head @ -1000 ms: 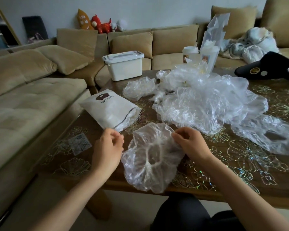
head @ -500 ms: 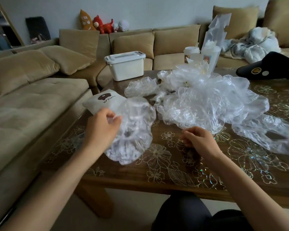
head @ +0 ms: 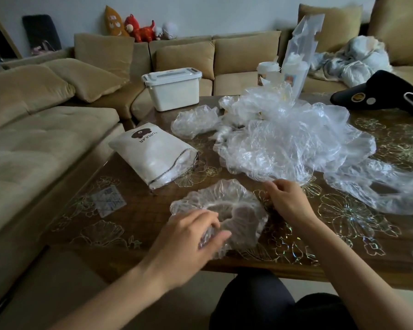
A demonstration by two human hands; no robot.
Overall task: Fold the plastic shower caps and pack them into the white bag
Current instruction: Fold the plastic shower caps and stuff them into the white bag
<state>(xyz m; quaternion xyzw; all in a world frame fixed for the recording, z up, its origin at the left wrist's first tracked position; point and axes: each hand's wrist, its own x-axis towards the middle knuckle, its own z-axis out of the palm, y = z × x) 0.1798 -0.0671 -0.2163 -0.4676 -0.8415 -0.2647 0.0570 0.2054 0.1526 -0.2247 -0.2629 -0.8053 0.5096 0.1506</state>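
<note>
**Trainee:** What has changed in the last half second?

**Instructor:** The left hand (head: 193,236) was raised in front of the white bag (head: 153,153) with a cap hanging from it. It is now low, near the front edge of the surface (head: 343,246). It rests on a shower cap (head: 224,198) that lies flat there with its elastic opening facing up. The right hand (head: 286,201) has shifted only slightly and sits at the cap's right edge.

**Trainee:** What is the state of each grip?

**Instructor:** Left grip: narrow, with the fingers curled round a bunch of film at the cap's near-left edge. The hand is motion-blurred. Right grip: the fingers are curled tight at the rim, but I cannot tell whether film lies between them.

**Trainee:** How will the cap handle?

**Instructor:** Judged from its look, it is very light, thin, limp and slick. It holds no shape, traps air, and is likely to spring open after a fold. The film could tear under a hard pull. Take hold at the gathered elastic rim, at two opposite points, not on the loose crown. Press it flat to expel air before each fold.

**Trainee:** Where does it go?

**Instructor:** Into the white bag, which lies on its side just beyond the cap, mouth toward the right, with film already showing there. The pile of caps (head: 296,139) is still unfolded, so the task is judged far from complete.
</note>
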